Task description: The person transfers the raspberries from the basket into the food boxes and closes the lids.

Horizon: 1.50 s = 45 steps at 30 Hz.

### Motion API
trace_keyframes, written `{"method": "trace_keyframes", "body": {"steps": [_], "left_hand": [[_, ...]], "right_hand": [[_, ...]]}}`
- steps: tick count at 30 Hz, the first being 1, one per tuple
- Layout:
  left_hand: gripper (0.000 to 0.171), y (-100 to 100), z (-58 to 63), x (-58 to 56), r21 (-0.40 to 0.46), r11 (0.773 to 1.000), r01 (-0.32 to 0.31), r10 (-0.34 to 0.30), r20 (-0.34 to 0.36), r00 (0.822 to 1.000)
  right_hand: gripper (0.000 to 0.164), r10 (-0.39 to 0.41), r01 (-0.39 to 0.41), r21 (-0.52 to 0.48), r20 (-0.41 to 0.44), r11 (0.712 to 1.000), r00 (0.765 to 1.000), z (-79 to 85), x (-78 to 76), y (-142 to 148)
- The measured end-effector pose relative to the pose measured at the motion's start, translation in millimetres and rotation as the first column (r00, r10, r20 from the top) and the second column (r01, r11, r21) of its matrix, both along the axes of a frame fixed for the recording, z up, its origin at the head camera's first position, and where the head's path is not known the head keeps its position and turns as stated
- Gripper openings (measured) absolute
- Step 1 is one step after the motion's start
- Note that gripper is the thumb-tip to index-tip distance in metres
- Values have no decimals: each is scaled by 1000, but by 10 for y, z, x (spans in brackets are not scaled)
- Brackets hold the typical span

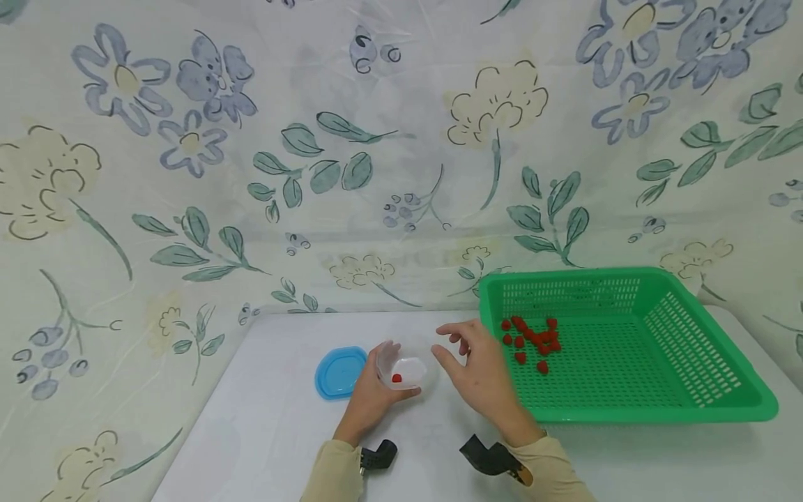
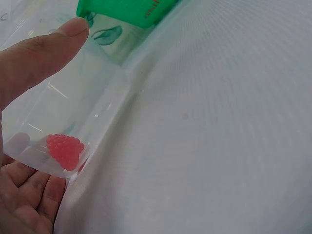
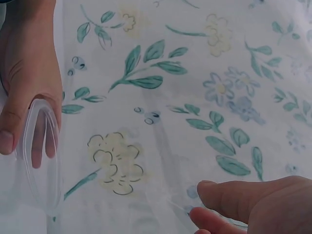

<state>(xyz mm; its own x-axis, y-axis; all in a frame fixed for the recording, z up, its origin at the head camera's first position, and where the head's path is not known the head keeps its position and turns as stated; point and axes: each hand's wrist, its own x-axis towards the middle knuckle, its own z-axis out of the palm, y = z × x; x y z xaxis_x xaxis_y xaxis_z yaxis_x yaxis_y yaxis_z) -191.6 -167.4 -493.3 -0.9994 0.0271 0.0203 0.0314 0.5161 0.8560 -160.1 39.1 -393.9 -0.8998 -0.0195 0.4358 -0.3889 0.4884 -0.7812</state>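
Note:
A clear plastic container is tilted over the white table, and my left hand grips it around its side. One red raspberry lies inside, seen through the container's wall in the left wrist view. To the right of the container's mouth is my right hand, thumb apart from the loosely bent fingers, with nothing visible between them. In the right wrist view only its thumb and some fingertips show, away from the container's rim. Several raspberries lie in a green basket beyond the right hand.
Just left of the left hand, a blue lid lies on the white table. The basket's raised walls stand on the right side of the table. A flower-printed cloth hangs behind the table.

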Motion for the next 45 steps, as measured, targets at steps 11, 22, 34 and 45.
{"method": "trace_keyframes", "body": {"steps": [11, 22, 34, 45], "left_hand": [[102, -38, -6, 3, 21, 1000, 9, -9, -3, 1000], [101, -16, 13, 5, 24, 1000, 10, -10, 1, 1000], [101, -20, -10, -9, 29, 999, 15, -15, 0, 1000], [101, -13, -4, -13, 34, 999, 9, -9, -1, 1000]], "right_hand": [[22, -46, 48, 31, -89, 998, 995, 59, -82, 309], [22, -53, 56, 55, -51, 997, 997, 169, -166, 664], [24, -90, 103, 144, -95, 984, 991, 301, -331, 1019], [29, -95, 99, 206, -29, 974, 995, 356, -508, 1321]]}}
